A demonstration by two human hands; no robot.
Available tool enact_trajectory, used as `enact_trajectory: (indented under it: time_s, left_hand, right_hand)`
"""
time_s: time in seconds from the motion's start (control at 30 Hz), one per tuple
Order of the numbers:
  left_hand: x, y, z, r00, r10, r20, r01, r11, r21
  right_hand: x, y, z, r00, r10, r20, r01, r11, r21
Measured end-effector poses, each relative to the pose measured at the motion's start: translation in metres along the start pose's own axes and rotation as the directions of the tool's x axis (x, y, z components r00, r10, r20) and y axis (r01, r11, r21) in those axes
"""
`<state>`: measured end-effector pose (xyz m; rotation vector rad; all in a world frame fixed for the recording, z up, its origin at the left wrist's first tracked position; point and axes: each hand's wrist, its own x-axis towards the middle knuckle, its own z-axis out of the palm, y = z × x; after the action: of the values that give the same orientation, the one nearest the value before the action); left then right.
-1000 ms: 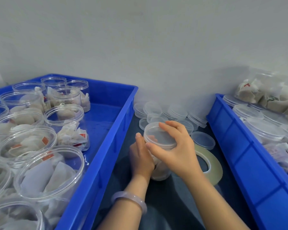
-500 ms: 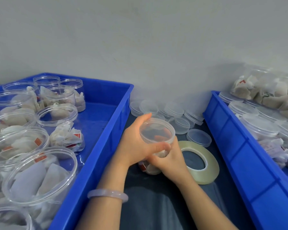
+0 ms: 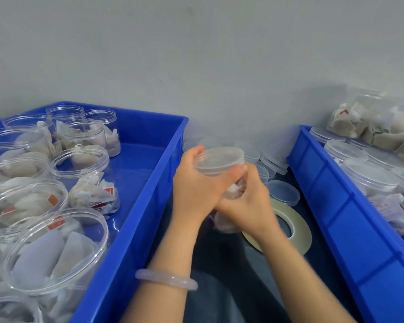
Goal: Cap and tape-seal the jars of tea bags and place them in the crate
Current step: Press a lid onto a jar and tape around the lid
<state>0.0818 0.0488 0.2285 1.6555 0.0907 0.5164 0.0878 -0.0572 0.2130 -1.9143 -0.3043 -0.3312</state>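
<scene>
A clear jar of tea bags (image 3: pixel 229 220) is held tilted between the two blue crates. Its clear lid (image 3: pixel 219 160) sits on top. My left hand (image 3: pixel 196 190) wraps the lid rim from the left, thumb across the front. My right hand (image 3: pixel 247 203) grips the jar body below. A roll of clear tape (image 3: pixel 296 231) lies flat on the dark surface just right of my hands, partly hidden by my right wrist. The left crate (image 3: pixel 149 194) holds several open jars of tea bags (image 3: pixel 89 180). The right crate (image 3: pixel 336 206) holds capped jars (image 3: pixel 369 176).
Several loose clear lids (image 3: pixel 282 192) lie in a cluster against the grey wall behind my hands. A bag of tea bags (image 3: pixel 378 122) rests on top of the capped jars at the far right. A pale bangle (image 3: pixel 166 278) sits on my left wrist.
My hands have swapped grips: the left moved from the jar body up onto the lid, the right from the lid down to the body. The jar has lifted and tilted.
</scene>
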Motion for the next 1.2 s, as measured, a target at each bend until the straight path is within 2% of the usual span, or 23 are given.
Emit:
enact_trajectory:
  time_s: [0.1,0.2,0.3,0.43,0.53,0.67,0.77,0.83,0.9,1.0,1.1,1.17,1.2]
  left_hand:
    - [0.002,0.013,-0.014,0.988,0.013,0.156,0.01,0.99,-0.143]
    - [-0.001,0.019,-0.017,0.958,0.043,0.284,-0.002,0.99,-0.144]
    - [-0.004,0.017,-0.015,0.932,0.044,0.36,0.013,0.988,-0.153]
    - [-0.002,0.011,-0.02,0.85,0.013,0.527,0.102,0.977,-0.188]
    - [-0.003,0.013,-0.016,0.883,0.005,0.47,0.068,0.988,-0.14]
    - [-0.005,0.016,-0.01,0.922,-0.067,0.382,0.155,0.966,-0.205]
    - [-0.008,0.021,-0.002,0.94,-0.075,0.332,0.156,0.961,-0.227]
    - [-0.011,0.023,0.005,0.966,-0.101,0.239,0.144,0.974,-0.173]
    - [-0.012,0.02,0.01,0.979,-0.132,0.155,0.143,0.987,-0.068]
    - [-0.011,0.015,0.006,0.953,-0.193,0.233,0.19,0.981,0.037]
    - [-0.007,0.014,-0.007,0.873,-0.071,0.483,0.2,0.954,-0.221]
    - [-0.004,0.011,-0.013,0.873,-0.021,0.487,0.19,0.935,-0.3]
    - [-0.003,0.011,-0.013,0.899,-0.041,0.436,0.167,0.952,-0.255]
  right_hand:
    - [0.008,-0.019,-0.032,0.966,0.024,0.259,-0.029,0.999,0.016]
    - [0.01,-0.028,-0.053,0.885,-0.035,0.464,-0.004,0.997,0.082]
    - [0.011,-0.024,-0.065,0.846,-0.026,0.532,-0.045,0.992,0.119]
    - [0.007,-0.018,-0.07,0.776,0.044,0.629,-0.17,0.975,0.14]
    - [0.008,-0.02,-0.066,0.809,0.087,0.582,-0.155,0.986,0.067]
    - [0.011,-0.03,-0.067,0.912,0.19,0.364,-0.152,0.98,-0.129]
    - [0.007,-0.036,-0.068,0.951,0.201,0.236,-0.145,0.961,-0.235]
    - [0.003,-0.038,-0.064,0.977,0.163,0.14,-0.102,0.926,-0.363]
    - [0.001,-0.039,-0.059,0.989,0.096,0.109,-0.034,0.881,-0.472]
    - [0.001,-0.036,-0.057,0.977,0.049,0.208,0.078,0.824,-0.56]
    - [0.005,-0.033,-0.064,0.971,0.082,0.226,0.042,0.868,-0.495]
    - [0.006,-0.031,-0.068,0.964,0.089,0.251,0.032,0.898,-0.439]
    - [0.006,-0.031,-0.068,0.962,0.092,0.258,0.031,0.899,-0.437]
